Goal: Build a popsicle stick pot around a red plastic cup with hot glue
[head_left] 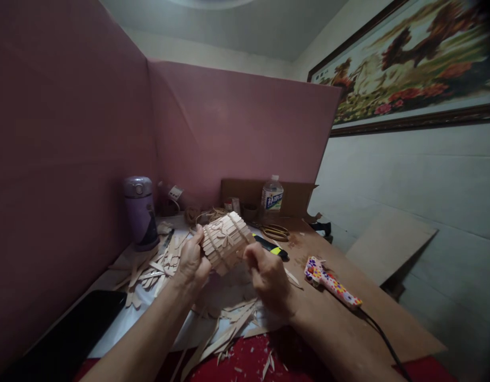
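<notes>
Tilted above the table is a small pot (224, 241) made of upright wooden craft sticks, with two bands of twine around it and a flower of wood pieces on its side. My left hand (195, 260) grips its left end, thumb on top. My right hand (268, 273) is closed, fingers curled, at the lower right edge of the pot; whatever is between its fingertips is hidden. Loose craft sticks (159, 268) lie left of the pot, and split sticks (237, 321) lie below my hands.
A flowered hot glue gun (330, 284) with a cord lies at right. Behind my right hand are a yellow-black utility knife (271, 248) and scissors (275, 232). A purple tumbler (141, 215) stands left, a clear bottle (273, 196) at the back. A black phone-like slab (81, 329) lies front left.
</notes>
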`<state>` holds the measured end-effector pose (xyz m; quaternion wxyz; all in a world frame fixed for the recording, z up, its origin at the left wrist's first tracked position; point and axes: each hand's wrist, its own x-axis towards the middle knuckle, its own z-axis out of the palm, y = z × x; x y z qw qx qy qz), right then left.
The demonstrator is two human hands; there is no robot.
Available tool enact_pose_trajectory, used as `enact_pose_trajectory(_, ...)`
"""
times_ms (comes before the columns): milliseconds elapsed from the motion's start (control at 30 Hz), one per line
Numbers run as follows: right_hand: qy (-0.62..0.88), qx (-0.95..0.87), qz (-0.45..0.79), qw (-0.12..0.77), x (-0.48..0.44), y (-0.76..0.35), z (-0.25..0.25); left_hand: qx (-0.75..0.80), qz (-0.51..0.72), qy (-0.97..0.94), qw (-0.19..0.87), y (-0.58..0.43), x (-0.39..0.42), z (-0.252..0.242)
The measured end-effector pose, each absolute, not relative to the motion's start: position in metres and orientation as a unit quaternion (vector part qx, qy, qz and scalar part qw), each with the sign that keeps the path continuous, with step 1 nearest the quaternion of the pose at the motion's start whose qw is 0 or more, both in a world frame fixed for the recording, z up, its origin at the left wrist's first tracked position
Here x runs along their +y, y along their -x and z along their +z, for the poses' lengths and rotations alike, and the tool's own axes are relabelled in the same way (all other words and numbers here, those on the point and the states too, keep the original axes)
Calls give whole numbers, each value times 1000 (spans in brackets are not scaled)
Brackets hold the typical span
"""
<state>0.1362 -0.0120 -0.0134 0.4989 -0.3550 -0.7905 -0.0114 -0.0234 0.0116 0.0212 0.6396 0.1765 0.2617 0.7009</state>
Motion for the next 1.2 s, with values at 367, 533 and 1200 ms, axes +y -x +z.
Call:
enact_pose_trajectory(367, 357, -805, -229, 415, -16, -116, -12, 266, 707, -160, 635, 14, 2, 29)
enact_pose_trajectory(533, 439, -599, -94, 663, 5, -157, 4, 281, 698, -145, 642, 19, 5, 30)
enact_pose_trajectory(1200, 436, -658, -84, 608, 4, -143, -7, 279, 693, -146, 649, 16, 3, 29)
